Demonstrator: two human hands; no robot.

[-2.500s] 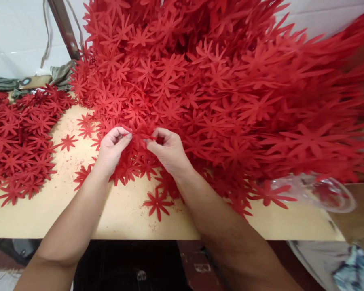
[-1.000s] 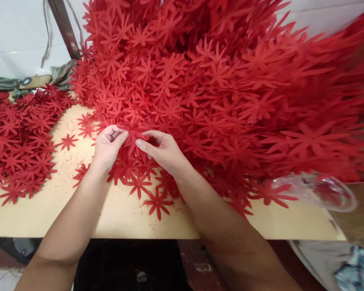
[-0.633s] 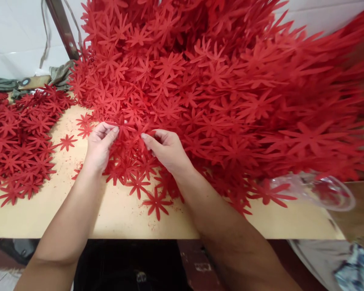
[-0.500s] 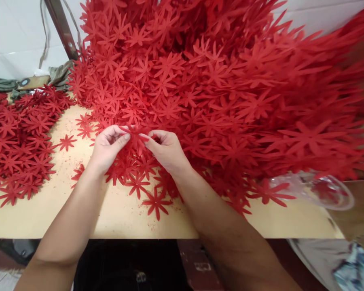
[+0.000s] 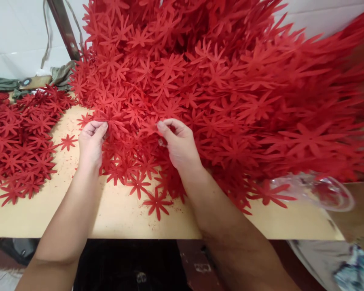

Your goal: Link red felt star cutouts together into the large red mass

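Note:
My left hand [image 5: 92, 139] pinches a petal of a red fabric-like flower cutout [image 5: 113, 121] between thumb and fingertips. The cutout stretches to the right over the pile. Some distance to the right, my right hand [image 5: 183, 143] has thumb and finger closed at the tip of another red flower cutout [image 5: 149, 127]. Whether that one is lifted off the pile behind it I cannot tell. Around both hands lies a big heap of red flower cutouts [image 5: 166, 81], with narrow petals and small centre holes. Several more cutouts [image 5: 138, 184] lie below, between my forearms.
A smaller pile of darker red cutouts [image 5: 21, 137] lies at left, with a single cutout [image 5: 68, 142] beside it. The pale tabletop [image 5: 124, 222] bears red crumbs. A clear plastic container [image 5: 336, 194] sits at right. A metal post [image 5: 63, 28] and greenish cloth [image 5: 62, 74] stand behind.
My hands have moved apart, the left leftward with a cutout, the right rightward and slightly up. Before, both held red cutout material together in the middle.

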